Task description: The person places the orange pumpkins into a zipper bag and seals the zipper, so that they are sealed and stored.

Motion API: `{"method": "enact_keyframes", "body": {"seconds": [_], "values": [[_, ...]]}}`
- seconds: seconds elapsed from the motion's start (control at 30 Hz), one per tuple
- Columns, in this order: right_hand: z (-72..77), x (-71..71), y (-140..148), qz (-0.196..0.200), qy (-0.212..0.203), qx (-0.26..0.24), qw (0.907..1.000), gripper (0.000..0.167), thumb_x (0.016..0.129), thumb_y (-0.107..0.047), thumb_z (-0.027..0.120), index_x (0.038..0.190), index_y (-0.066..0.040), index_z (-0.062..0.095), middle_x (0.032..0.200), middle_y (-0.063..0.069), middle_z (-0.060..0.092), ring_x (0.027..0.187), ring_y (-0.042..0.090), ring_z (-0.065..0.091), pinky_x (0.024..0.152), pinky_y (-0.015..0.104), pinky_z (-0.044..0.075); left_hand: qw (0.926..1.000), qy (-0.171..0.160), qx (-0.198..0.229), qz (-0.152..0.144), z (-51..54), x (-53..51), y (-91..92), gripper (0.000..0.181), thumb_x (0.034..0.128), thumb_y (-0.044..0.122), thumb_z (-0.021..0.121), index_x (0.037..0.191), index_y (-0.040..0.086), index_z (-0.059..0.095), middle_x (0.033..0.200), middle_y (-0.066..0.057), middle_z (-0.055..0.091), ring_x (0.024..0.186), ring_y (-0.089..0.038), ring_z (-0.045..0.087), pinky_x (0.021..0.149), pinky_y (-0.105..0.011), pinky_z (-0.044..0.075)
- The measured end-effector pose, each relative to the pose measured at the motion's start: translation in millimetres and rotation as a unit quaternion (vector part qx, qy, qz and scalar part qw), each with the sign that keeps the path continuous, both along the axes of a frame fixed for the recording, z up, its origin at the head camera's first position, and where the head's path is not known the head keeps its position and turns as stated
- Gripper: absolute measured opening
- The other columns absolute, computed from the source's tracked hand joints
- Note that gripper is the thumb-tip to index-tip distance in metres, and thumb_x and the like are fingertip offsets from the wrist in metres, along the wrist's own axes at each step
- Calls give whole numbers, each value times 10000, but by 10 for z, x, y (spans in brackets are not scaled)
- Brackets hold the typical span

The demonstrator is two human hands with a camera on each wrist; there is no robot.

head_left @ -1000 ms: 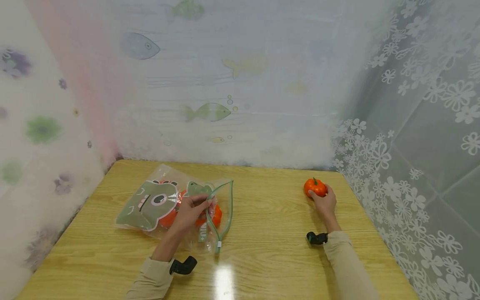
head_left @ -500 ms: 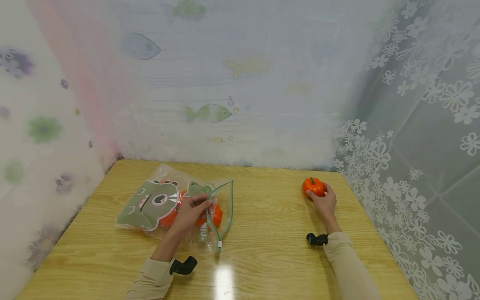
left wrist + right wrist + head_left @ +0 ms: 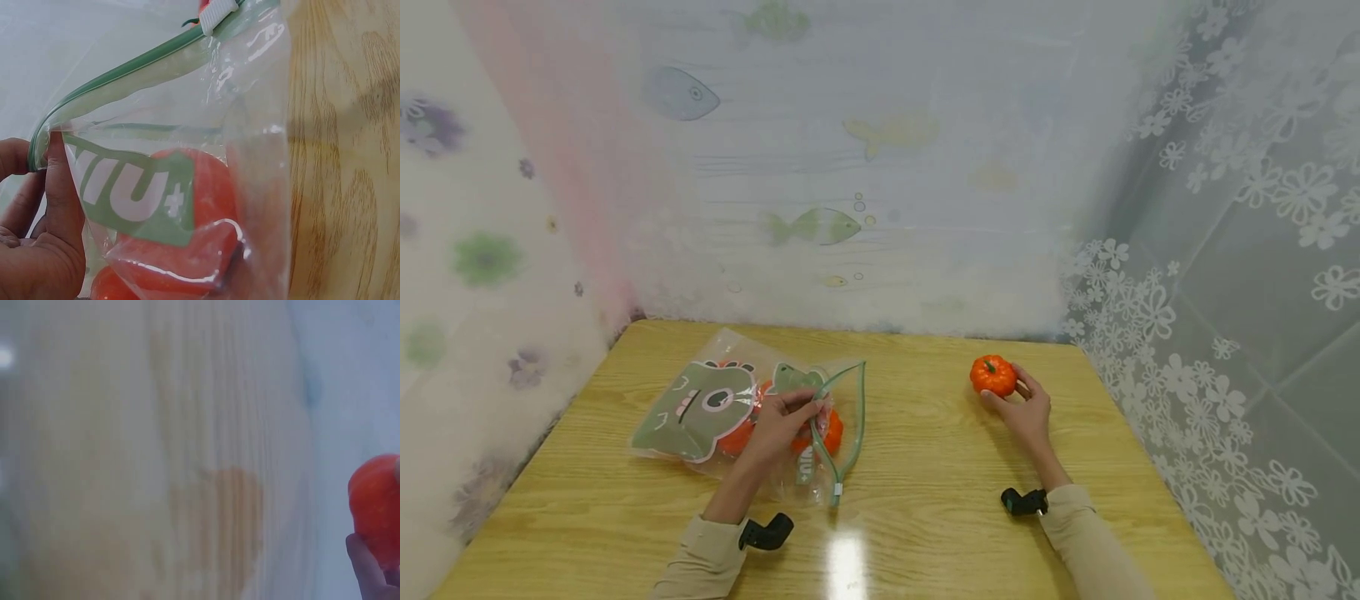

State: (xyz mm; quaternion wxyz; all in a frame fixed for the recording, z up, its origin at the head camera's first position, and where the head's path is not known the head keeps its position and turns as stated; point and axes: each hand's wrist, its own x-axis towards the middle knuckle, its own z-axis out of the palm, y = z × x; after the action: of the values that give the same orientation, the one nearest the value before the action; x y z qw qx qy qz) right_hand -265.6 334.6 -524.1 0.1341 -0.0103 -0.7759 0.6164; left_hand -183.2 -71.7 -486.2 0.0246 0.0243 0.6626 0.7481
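Observation:
On the left of the table lies a clear zip bag (image 3: 696, 421) printed with a green cartoon face. Red-orange rounded things (image 3: 212, 194) show through its plastic. My left hand (image 3: 781, 427) pinches the bag's green-edged mouth (image 3: 119, 75), which gapes open toward the right. A white slider (image 3: 219, 14) sits on that green edge. Over the right half of the table, my right hand (image 3: 1028, 412) grips a small orange pumpkin (image 3: 992, 376) with a green stem, its thumb on the near side. Only part of this pumpkin shows in the right wrist view, which is blurred.
The wooden table (image 3: 925, 467) stretches between the bag and the right hand. Behind it hangs a pale curtain (image 3: 925, 250) with fish drawings, and a flowered curtain (image 3: 1180, 358) borders the right side.
My right hand has moved left across the table with the pumpkin in its grip. The left hand and the bag have stayed in place.

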Motion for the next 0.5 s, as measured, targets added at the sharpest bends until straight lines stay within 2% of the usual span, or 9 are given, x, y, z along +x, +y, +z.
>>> {"method": "enact_keyframes", "body": {"seconds": [0.17,0.33,0.5], "values": [[1,79,-185,854,152,-131,9961,702,834,5,823,1469,-29,526,1533,159,459,1246,212,537,837,132,556,10000,0,51,-18,-7,-3,-4,299,1022,63,610,1229,-149,641,813,-7,723,642,-111,673,602,-192,570],[52,201,-412,1716,371,-141,9844,697,819,70,808,1454,10,525,1504,232,469,1172,53,588,855,225,592,10000,-27,24,-16,-9,-3,-3,296,1025,62,603,1238,-140,640,830,1,728,642,-111,667,590,-182,549],[93,330,-654,2361,482,-186,9704,706,805,76,815,1447,9,529,1481,246,483,1185,46,605,877,305,602,9999,-34,-84,53,-13,-13,-3,271,1024,58,603,1225,-114,664,838,9,728,645,-104,657,587,-175,539]]}}
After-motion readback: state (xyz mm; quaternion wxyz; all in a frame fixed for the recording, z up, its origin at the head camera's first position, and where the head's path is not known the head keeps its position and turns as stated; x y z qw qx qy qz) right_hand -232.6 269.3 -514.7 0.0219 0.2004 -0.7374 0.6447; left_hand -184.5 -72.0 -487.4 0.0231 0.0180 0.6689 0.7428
